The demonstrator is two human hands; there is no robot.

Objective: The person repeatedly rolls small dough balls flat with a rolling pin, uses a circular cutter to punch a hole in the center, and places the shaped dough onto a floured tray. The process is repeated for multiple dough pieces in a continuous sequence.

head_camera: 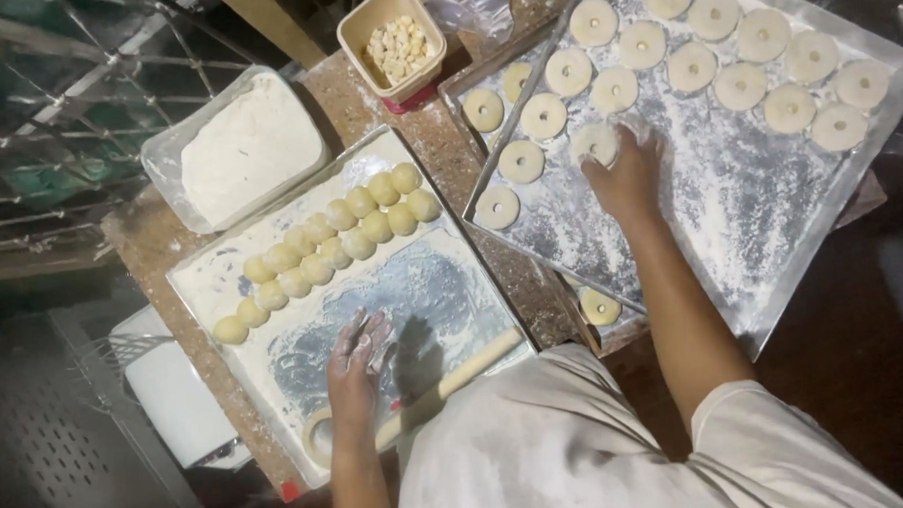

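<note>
The grip of the right hand (pixel 627 173) is closed loosely over a flattened dough round (pixel 595 142), the fingers curled on its far edge while the piece lies on the floured baking sheet (pixel 771 223). The round is set at the near end of the rows of similar rings (pixel 741 86), each marked by a small dimple at its centre, which are spread across the upper part of that sheet. A second sheet (pixel 468 143) is partly tucked beneath the first, and further rings (pixel 520 161) are seen on it along the left edge.

The left hand (pixel 358 359) is laid flat, fingers spread and dusted with flour; nothing is held in its grip. It is rested on the floured tray (pixel 232 282) nearer the person, just beside a wooden rolling pin (pixel 446 379) that lies along the tray's near edge. Two rows of dough balls (pixel 331 243) are lined up diagonally across the far half of this tray.

Beyond the tray, a clear container of flour (pixel 243 151) is placed on the counter (pixel 146 245), and a small cream tub of pale nut pieces (pixel 394 41) is set near the sheets.
</note>
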